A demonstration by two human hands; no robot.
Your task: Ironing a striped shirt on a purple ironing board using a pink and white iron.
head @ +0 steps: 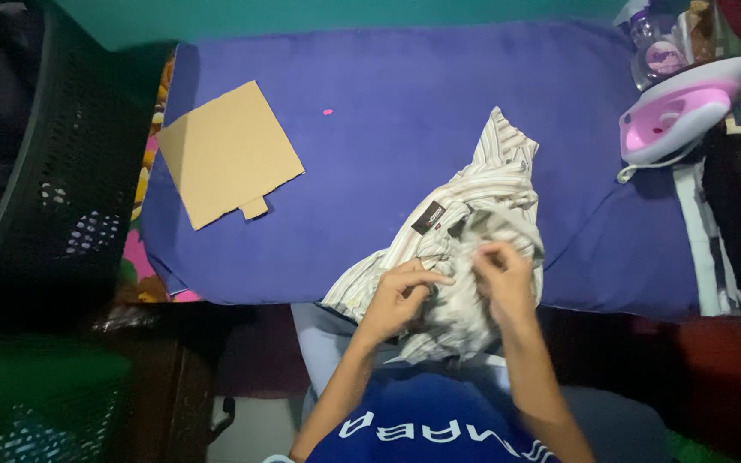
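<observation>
A crumpled striped shirt (490,184), white with thin dark lines and a black label at the collar, lies at the near edge of a blue padded surface (370,154). My left hand (400,296) pinches the shirt's fabric at its near left part. Just to the right of it, my right hand (503,274) grips a fold of the same shirt. Both hands are bunched close together over the cloth, fingers curled into it. The lower part of the shirt hangs over the edge toward my lap.
A flat piece of brown cardboard (229,154) with a small tab lies at the left of the blue surface. A pink and white iron (679,111) stands at the far right. A black perforated basket (53,163) sits to the left, a green one (36,403) below it.
</observation>
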